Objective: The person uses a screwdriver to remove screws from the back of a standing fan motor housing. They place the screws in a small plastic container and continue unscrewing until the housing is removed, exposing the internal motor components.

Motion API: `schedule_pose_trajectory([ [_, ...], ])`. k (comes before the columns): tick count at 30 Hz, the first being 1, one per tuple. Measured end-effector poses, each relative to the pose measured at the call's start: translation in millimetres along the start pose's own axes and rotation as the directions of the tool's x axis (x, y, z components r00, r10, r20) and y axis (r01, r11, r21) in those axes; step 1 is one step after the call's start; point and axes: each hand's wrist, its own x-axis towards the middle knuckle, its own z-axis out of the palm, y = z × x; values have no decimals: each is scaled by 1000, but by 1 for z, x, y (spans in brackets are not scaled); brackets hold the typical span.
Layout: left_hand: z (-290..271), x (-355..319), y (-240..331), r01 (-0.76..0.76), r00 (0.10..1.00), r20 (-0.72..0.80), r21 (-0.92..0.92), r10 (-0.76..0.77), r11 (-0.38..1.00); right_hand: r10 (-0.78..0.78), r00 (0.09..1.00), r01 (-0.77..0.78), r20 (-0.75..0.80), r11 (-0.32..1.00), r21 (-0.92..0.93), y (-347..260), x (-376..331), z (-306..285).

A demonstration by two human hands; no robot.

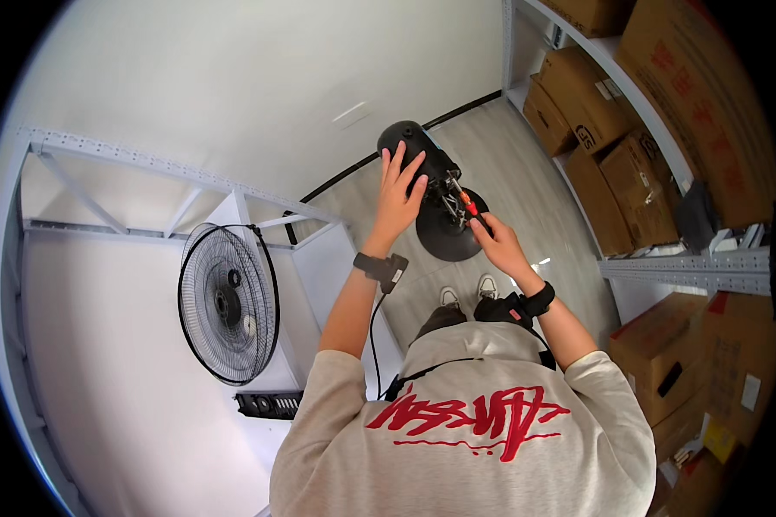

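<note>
My left hand point(398, 194) lies with fingers spread along the side of a black, rounded fan motor housing point(405, 136). The housing is tilted, and bare metal parts and wires point(447, 194) show at its lower right end. A round black base point(448, 245) stands on the floor beneath it. In my closed right hand point(502, 246) is a screwdriver point(471, 207) with a red and black handle, pointed at those metal parts. Whether its tip touches a screw is too small to tell.
On the left, a round wire fan grille point(226, 303) leans on a white shelf point(103, 345), with a black slotted panel point(269, 405) nearby. Cardboard boxes point(599, 103) fill a rack on the right. A cable point(372, 336) hangs from my left wrist device.
</note>
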Motion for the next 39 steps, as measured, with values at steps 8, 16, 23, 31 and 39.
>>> schedule_pose_trajectory([
  [8, -8, -7, 15, -104, 995, -2, 44, 104, 994, 46, 991, -48, -125, 999, -18, 3, -32, 32],
  [16, -1, -4, 18, -130, 990, -42, 152, 138, 980, 22, 966, -38, -258, 997, -59, -6, -30, 48],
  [23, -3, -5, 18, -86, 995, -34, 159, 93, 983, -23, 965, -7, -262, 994, -113, -17, -23, 46],
  [31, 3, -4, 18, -70, 995, -55, 152, 79, 986, -68, 959, 29, -273, 989, -146, -19, -25, 42],
  [39, 6, -3, 16, -66, 992, -91, 179, 84, 982, -292, 908, 186, -301, 923, -336, -20, -24, 38],
])
